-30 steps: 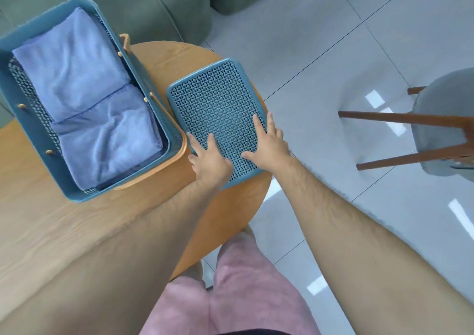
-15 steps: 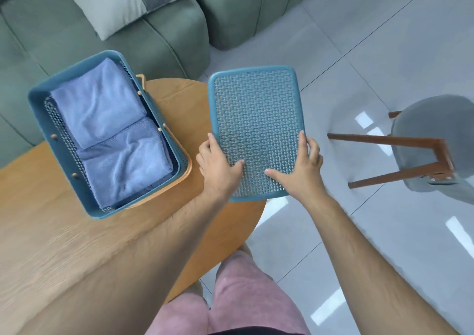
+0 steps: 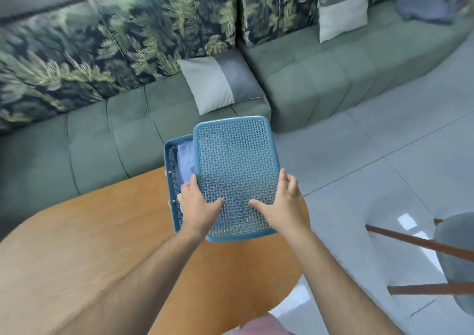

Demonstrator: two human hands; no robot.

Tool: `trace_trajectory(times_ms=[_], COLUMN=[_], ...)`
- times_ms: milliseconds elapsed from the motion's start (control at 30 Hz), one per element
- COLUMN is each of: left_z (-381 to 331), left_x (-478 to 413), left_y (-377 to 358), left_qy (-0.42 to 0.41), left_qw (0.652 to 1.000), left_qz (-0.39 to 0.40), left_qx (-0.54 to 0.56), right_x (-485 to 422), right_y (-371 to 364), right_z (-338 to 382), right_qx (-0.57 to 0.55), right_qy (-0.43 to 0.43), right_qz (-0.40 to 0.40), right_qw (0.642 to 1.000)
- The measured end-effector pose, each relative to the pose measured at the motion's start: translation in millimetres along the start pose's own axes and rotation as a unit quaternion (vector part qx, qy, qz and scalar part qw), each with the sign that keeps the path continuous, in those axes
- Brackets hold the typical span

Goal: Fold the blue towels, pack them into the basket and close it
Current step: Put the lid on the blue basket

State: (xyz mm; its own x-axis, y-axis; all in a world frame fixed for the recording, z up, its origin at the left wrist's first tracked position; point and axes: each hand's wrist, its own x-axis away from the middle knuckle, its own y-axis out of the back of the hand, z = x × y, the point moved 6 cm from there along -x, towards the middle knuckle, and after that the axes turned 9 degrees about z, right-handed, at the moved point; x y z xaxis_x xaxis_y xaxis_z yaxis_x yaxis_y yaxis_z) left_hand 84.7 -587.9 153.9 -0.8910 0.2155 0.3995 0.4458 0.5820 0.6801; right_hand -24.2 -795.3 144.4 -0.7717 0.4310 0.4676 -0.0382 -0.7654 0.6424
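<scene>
Now at the closing step, by my reading. Teal perforated lid [image 3: 236, 178] held over the matching basket [image 3: 171, 180], which stands on the wooden counter [image 3: 102, 245] near its far edge. Lid sits off to the right of the basket mouth; a strip along the left rim is uncovered and a folded blue towel [image 3: 186, 158] shows there. Whether the lid touches the rim anywhere, cannot tell.

Left hand [image 3: 198, 206] grips the lid's left long edge, thumb lying on top, fingers tucked along the side. Right hand [image 3: 282, 205] mirrors it on the right long edge, thumb on top, fingers against the side. Both holds are toward the near end.

Handling, as judged: lid looks like thin moulded plastic, light, stiff enough to carry flat, likely to flex if pressed mid-panel. Smooth rim could slip from a loose pinch, so the two-edge hold suits it. Seat it by pressing at corners and edges, not the mesh centre. Towels are soft and will give; any bulge above the rim may stop the lid seating. Basket is probably light and may skid on the smooth counter if pushed sideways
</scene>
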Motion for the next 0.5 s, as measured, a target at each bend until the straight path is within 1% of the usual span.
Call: trace_trajectory(times_ms=[133, 267, 400, 500], left_z=[42.1, 71.2, 91.0, 95.2], left_x=[-9.9, -19.7, -30.8, -39.8], left_y=[33.2, 42.9, 35.2, 30.3], left_qy=[0.079, 0.132, 0.146, 0.138], left_qw=[0.997, 0.991, 0.988, 0.99], left_qz=[-0.001, 0.013, 0.039, 0.035], left_qx=[0.0, 0.01, 0.018, 0.019], right_x=[-20.4, -32.8, -46.4, -54.1], right_y=[-42.0, -70.6, -80.6, -83.1], right_z=[44.8, 61.7, 63.8, 63.1], right_qx=[0.019, 0.051, 0.079, 0.091], right_qy=[0.014, 0.005, 0.0, -0.004], right_qz=[0.046, 0.082, 0.089, 0.079], right_qw=[0.999, 0.995, 0.993, 0.993])
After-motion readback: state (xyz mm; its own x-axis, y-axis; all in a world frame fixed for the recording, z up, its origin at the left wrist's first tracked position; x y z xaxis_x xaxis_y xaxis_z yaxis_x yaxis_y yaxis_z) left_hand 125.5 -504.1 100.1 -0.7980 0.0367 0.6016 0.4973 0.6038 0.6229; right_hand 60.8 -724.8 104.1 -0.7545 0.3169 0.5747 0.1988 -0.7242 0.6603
